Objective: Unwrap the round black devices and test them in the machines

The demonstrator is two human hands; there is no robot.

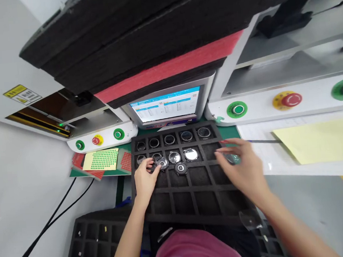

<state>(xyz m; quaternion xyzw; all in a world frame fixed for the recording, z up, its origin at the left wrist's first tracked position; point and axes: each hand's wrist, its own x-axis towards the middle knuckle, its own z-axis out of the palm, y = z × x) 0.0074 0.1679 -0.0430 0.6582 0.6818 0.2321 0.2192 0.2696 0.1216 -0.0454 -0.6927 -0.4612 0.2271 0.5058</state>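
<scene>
My left hand [145,176] is closed on a round black watch case [162,163], its fingertips at the case's left edge, over the black foam tray [172,185]. Just right of it, a second watch case [180,168] lies with its back and sensor facing up. Round watch faces sit in the tray's two far rows, among them a bright reflective one [191,154]. Over the tray's right edge is my right hand [247,170], blurred, with thumb and fingers apart. A clear, greenish round piece [233,158] shows beside its fingers; whether they touch it is unclear.
A monitor [168,105] stands behind the tray, under a large stack of black foam [139,39]. Machine panels with green and red buttons flank it. Sticker sheets [104,160] lie at left, a yellow sheet [325,139] at right. Another compartmented tray [88,247] is lower left.
</scene>
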